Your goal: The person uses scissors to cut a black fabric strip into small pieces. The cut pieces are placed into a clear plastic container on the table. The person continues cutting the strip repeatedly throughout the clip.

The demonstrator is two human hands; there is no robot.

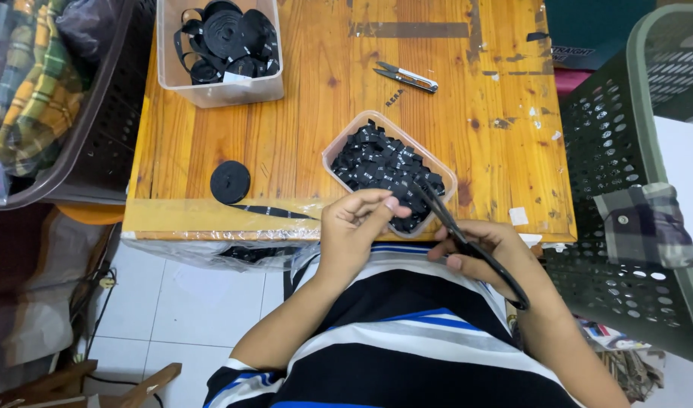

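- Right hand (488, 253), lower right of centre, grips black scissors (467, 242).
- Left hand (355, 227), centre, pinches a ribbon (274, 211), fingers curled.
- Blades point at the tray (339, 147) of labels on the bench (301, 128).

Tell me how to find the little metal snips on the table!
Start at the wooden table. Look at its far side, beyond the shallow tub of cut black labels, right of the tall tub of black ribbon. The small snips lie alone on bare wood, silvery, unlike the big black scissors in the right hand.
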